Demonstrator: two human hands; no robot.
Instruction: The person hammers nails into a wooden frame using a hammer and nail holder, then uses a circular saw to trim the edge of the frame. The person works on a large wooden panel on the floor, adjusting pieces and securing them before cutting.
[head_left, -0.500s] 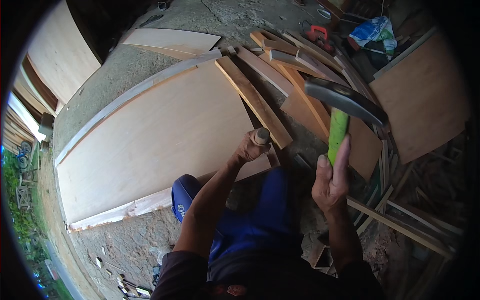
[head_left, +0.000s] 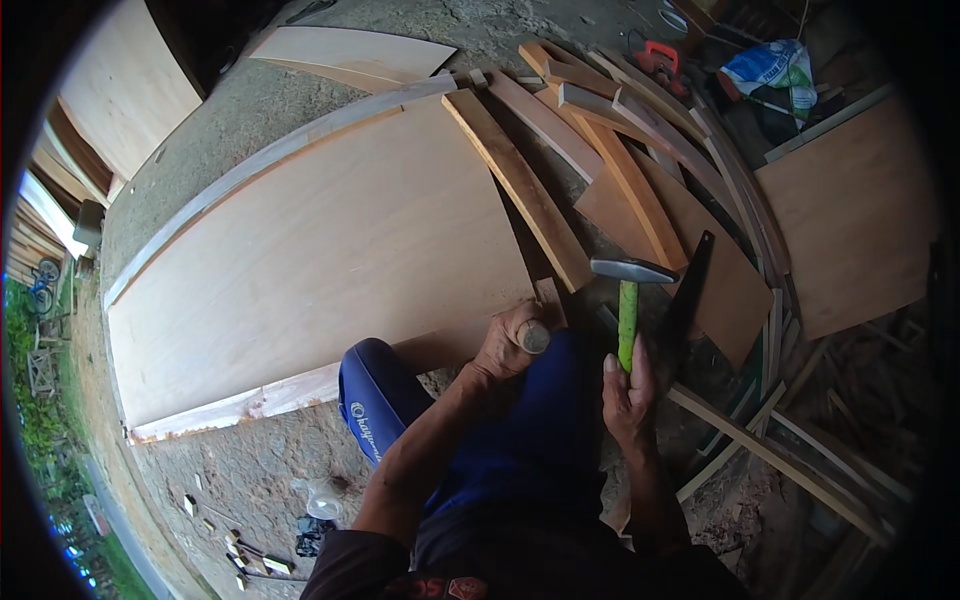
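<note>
- The right hand (head_left: 630, 395) is wrapped closed around the green handle of a hammer (head_left: 628, 300), whose dark metal head sits level above the fist, over the gap between the boards
- The left hand (head_left: 510, 340) is curled shut around a short round wooden-handled tool (head_left: 534, 336), probably a chisel, though its blade end is hidden; only the butt end shows
- That fist rests at the near right corner of a large plywood sheet (head_left: 320, 250) lying flat on the concrete ground (head_left: 260, 110)
- A long wooden strip (head_left: 520, 190) lies along the sheet's right edge; more strips (head_left: 640, 180) fan out beyond it
- A blue and white plastic bag (head_left: 775, 68) sits at the top right, its contents not visible
- A smaller plywood panel (head_left: 850, 210) lies to the right, well apart from the hammer
</note>
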